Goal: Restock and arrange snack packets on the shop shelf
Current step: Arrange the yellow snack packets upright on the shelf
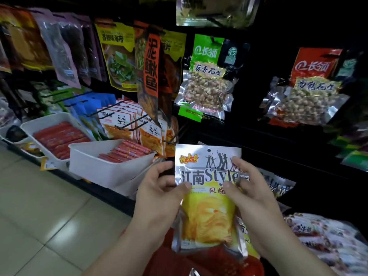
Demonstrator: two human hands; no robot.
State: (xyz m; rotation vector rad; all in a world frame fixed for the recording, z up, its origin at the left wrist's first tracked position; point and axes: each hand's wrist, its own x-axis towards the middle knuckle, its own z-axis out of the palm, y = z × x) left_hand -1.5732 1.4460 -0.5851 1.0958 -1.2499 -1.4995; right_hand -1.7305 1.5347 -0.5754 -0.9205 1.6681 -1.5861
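Silver-yellow snack packet (207,198) upright, pinched at both side edges, thumbs in front: left hand (159,188), right hand (252,188); shelf pegs (137,124) up-left ahead, left hand nearer

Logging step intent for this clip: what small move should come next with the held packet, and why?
Probably lift the silver-and-yellow snack packet toward the black peg just above it: left hand and right hand pinch it upright, label facing out, not yet hung.

Shelf (111,194): white tubs (103,168) of red sausages (127,152), hanging packets (205,88).
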